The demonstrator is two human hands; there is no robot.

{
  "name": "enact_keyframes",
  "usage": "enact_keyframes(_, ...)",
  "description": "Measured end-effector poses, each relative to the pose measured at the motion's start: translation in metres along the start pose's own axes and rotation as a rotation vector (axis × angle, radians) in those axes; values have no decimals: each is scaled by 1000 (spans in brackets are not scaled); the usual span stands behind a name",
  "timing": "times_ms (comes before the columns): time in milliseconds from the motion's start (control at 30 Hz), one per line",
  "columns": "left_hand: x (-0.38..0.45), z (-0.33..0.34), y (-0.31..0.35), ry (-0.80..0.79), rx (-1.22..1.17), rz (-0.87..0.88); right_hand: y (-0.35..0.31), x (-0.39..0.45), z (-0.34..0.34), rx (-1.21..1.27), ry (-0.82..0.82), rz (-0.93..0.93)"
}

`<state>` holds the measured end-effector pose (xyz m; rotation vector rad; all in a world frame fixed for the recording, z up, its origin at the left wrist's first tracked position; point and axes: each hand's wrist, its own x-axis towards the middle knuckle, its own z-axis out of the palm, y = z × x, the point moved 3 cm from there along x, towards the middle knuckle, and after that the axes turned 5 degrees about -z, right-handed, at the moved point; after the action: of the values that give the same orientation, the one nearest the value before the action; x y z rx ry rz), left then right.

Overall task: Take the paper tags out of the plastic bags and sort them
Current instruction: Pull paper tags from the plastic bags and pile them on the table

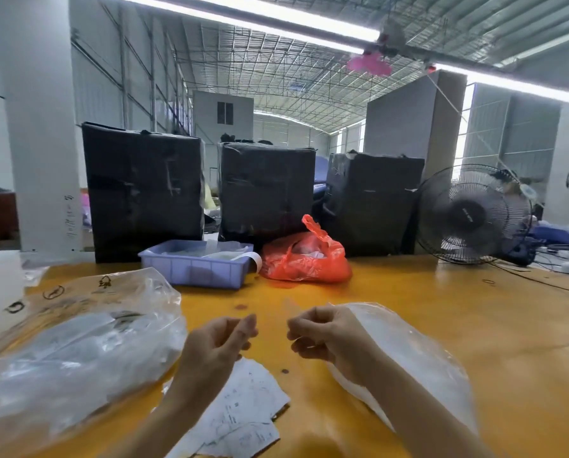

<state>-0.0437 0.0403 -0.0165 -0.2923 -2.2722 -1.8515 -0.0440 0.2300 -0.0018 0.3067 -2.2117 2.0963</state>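
A large clear plastic bag (78, 345) lies at left, contents blurred. Paper tags (243, 408) lie partly under the left hand (217, 345), curled, seemingly pinching hard-to-see film with the right hand (322, 332). Behind: lilac tray (194, 267) holding bags; red bag (306, 259).

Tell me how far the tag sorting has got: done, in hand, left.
Done: a loose pile of paper tags lies on the yellow table below the hands. In hand: the left hand and right hand pinch a thin clear bag between them; whether it holds tags is unclear. Left: the big clear bag at left looks full, and another clear bag lies under the right wrist.
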Motion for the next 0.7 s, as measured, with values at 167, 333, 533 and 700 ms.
enact_keyframes(167,0,0,-15,58,-149,-143,16,7,60,20,-171,24)
enact_keyframes(333,4,-14,-28,129,-199,-173,25,5,64,133,-105,101)
enact_keyframes(533,3,-15,-32,65,-244,-165,32,8,50,553,35,157)
enact_keyframes(700,3,-12,-31,-58,-284,-99,38,6,53,410,-51,243)
